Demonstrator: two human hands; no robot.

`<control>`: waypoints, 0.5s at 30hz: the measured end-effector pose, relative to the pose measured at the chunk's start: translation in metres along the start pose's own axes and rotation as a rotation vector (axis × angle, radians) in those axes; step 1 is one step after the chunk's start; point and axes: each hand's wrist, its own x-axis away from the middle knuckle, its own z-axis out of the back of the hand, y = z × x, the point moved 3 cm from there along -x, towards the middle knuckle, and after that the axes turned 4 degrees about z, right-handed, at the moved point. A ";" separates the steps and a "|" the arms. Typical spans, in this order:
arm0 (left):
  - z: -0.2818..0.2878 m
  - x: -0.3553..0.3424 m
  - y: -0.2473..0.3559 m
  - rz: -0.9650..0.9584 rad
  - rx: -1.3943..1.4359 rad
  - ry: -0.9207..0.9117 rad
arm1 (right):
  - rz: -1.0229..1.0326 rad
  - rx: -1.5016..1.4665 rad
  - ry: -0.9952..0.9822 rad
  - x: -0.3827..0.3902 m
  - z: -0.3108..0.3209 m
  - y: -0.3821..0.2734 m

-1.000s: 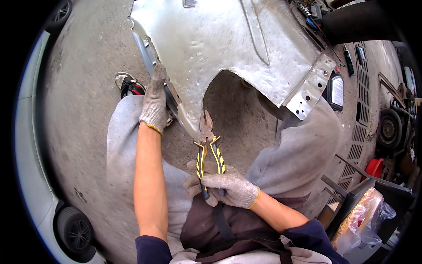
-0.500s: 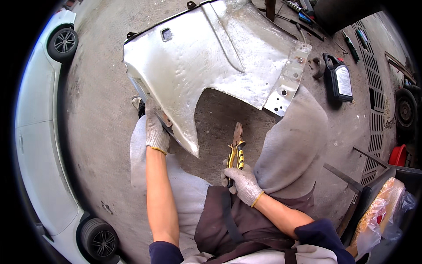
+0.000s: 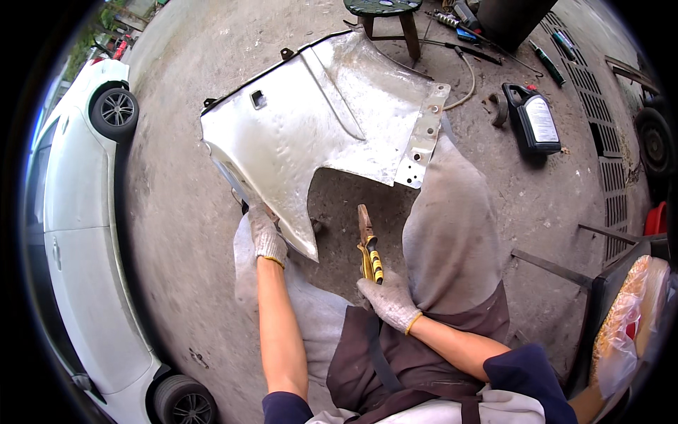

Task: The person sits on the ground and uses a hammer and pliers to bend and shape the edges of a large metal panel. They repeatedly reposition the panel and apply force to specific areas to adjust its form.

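A dented silver metal car fender point(image 3: 296, 106) lies across my legs, its arched cutout toward me and a holed strip along its right side. My left hand point(image 3: 267, 234), in a pale knit glove, is closed on the fender's lower left edge. My right hand point(image 3: 387, 299), also gloved, grips rusty-jawed pliers with yellow and black handles point(image 3: 371, 244), pointing up into the space below the arch, apart from the metal.
A white car point(image 3: 92, 261) stands at the left. Beyond the fender are a stool point(image 3: 381, 8) and scattered tools point(image 3: 480, 56). At right are a black jug point(image 3: 531, 120), a floor grate point(image 3: 611, 205), a red basin point(image 3: 655, 219) and a chair-like frame with plastic bags point(image 3: 621, 318).
The pliers have moved right, away from the fender's pointed end, their handles now closer together. The view has widened to show the stool, and the fender appears farther off.
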 end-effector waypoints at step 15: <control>-0.004 0.076 -0.085 0.179 0.197 -0.047 | 0.548 0.297 -0.035 0.056 0.024 -0.041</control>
